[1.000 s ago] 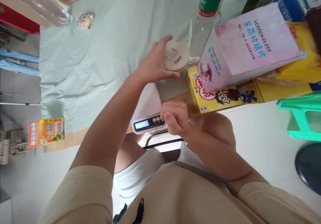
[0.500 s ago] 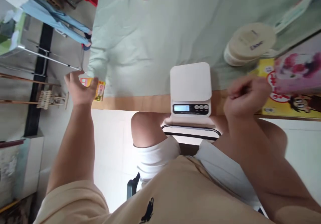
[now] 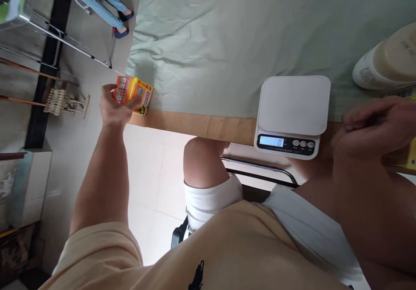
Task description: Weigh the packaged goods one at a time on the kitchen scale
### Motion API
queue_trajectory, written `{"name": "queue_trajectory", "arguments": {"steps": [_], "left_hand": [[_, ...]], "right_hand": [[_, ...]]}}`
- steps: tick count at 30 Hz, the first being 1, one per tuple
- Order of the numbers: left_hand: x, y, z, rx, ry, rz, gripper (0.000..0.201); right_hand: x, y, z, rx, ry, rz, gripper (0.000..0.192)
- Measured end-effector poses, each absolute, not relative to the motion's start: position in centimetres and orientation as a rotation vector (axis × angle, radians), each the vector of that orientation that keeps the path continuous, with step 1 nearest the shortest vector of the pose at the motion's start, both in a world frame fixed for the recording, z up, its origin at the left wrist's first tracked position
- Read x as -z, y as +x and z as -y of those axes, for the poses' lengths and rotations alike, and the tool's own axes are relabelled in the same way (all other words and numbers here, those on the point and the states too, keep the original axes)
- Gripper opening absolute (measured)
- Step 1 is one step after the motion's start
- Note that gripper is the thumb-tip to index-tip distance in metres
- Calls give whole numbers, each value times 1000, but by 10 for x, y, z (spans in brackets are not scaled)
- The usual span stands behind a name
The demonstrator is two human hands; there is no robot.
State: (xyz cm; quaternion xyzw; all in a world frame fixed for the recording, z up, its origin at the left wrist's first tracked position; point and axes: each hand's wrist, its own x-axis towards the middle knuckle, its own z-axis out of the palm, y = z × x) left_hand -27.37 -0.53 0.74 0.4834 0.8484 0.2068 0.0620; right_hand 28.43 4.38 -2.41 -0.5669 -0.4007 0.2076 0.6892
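Note:
At the table's left corner, my left hand (image 3: pixel 117 108) has its thumb and fingers around a small orange, yellow and red printed box (image 3: pixel 134 91). The box stays at the table edge. My right hand (image 3: pixel 377 123) is curled into a loose fist at the right, just beside the kitchen scale, and no object shows in it. The white kitchen scale (image 3: pixel 294 106) stands at the front edge between my hands. Its platform is bare and the lit display reads 0.
A white tub (image 3: pixel 383 65) with a cream lid stands at the right. Partly behind my right hand is a yellow package (image 3: pixel 401 156). The green tablecloth (image 3: pixel 234 43) is wrinkled at left. Beyond the table, a person's legs (image 3: pixel 104 4) stand near a metal rack (image 3: pixel 65 43).
My view has swung left, so the scale and tub appear farther right. My left hand has closed around the box, whose sides now show more fully. My right hand remains curled.

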Motion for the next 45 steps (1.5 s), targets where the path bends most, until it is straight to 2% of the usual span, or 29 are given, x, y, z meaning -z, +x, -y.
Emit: {"name": "queue_trajectory", "arguments": {"steps": [3, 5, 8, 11, 15, 20, 28, 45], "left_hand": [[-20, -250, 4, -764, 1353, -2606, 101], [-33, -224, 1, -823, 1437, -2531, 94], [-53, -171, -9, -906, 1777, -2230, 83], [-72, -104, -24, -1010, 2074, -1807, 89], [-97, -8, -38, -869, 2111, -1468, 77], [-107, 66, -50, -569, 2171, -1416, 72], [-90, 87, -74, -389, 2262, -1332, 76], [-83, 81, -81, -355, 2230, -1278, 73]], "right_hand": [[24, 286, -43, -468, -1120, 970, 52], [24, 288, -42, -495, -1110, 981, 51], [26, 292, -42, -522, -1098, 997, 51], [31, 297, -46, -584, -1074, 1032, 49], [32, 303, -49, -645, -1029, 1077, 45], [25, 305, -50, -634, -1004, 1186, 45], [20, 297, -49, -666, -960, 1217, 49], [26, 288, -49, -742, -922, 1262, 47]]}}
